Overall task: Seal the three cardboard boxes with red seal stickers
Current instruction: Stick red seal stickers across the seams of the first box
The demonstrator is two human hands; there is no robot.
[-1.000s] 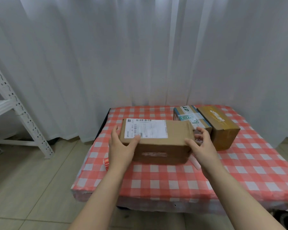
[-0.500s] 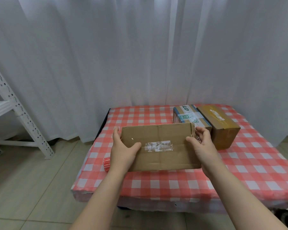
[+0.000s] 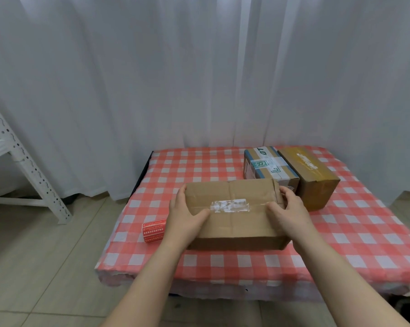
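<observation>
Cardboard box (image 3: 232, 213) on checked table (image 3: 340, 244); left hand (image 3: 187, 215), right hand (image 3: 287, 214) grip its ends.

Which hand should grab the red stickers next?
Probably the left hand: the red seal stickers lie right beside it on the cloth. The right hand would have to cross over the big box.

The single camera on my head looks forward and down from above the near edge of the table (image 3: 340, 232), close over my forearms, with the curtain (image 3: 199, 79) filling the far side and a shelf frame (image 3: 22, 166) at left.
</observation>
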